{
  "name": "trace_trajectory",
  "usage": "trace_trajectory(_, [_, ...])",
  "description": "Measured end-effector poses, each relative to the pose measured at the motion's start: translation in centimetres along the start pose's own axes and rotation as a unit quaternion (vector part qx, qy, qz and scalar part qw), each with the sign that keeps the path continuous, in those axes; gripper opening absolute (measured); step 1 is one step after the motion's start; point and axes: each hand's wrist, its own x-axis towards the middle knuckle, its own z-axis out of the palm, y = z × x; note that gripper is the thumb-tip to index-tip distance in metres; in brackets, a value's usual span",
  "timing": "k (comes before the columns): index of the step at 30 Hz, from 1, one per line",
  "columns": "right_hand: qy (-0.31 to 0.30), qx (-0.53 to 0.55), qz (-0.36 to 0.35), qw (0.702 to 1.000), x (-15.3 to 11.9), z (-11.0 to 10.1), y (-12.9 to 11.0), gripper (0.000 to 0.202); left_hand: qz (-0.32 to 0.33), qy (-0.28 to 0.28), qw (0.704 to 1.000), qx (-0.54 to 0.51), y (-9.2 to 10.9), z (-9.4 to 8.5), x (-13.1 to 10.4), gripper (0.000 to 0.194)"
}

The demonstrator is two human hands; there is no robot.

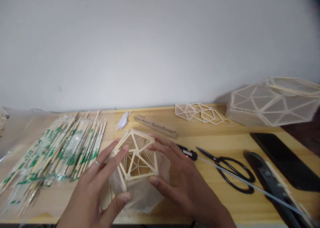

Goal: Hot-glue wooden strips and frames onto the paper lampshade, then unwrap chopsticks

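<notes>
A small dome-like frame of pale wooden sticks point(137, 153) stands at the front middle of the table, with open triangles on top. Thin translucent sheet point(147, 196) hangs around its lower sides. My left hand point(100, 184), a ring on one finger, grips the frame's left side, fingertips on the upper sticks and thumb low at the front. Around the right side curls my right hand point(180, 174), its fingers at the upper right corner and its thumb at the lower right corner.
Wrapped chopsticks point(72, 148) lie at left. Behind are a ruler point(155, 125) and flat stick pentagons point(198, 113). Rightward are scissors point(225, 168), a black glue gun point(186, 151) with a long glue stick, a dark-handled tool point(265, 178), a phone point(285, 159) and a larger covered frame point(270, 104).
</notes>
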Motion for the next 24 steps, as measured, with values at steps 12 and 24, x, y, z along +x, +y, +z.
trace_trajectory(12, [0.02,-0.014,0.005,1.0,-0.2,0.2,0.4,0.048,-0.003,0.017,0.998,-0.056,0.1,0.9,-0.1,0.072])
trace_trajectory(24, [0.016,-0.011,0.03,0.999,-0.3,0.3,0.7,0.049,0.009,0.032,0.993,-0.111,-0.1,1.8,0.3,0.074])
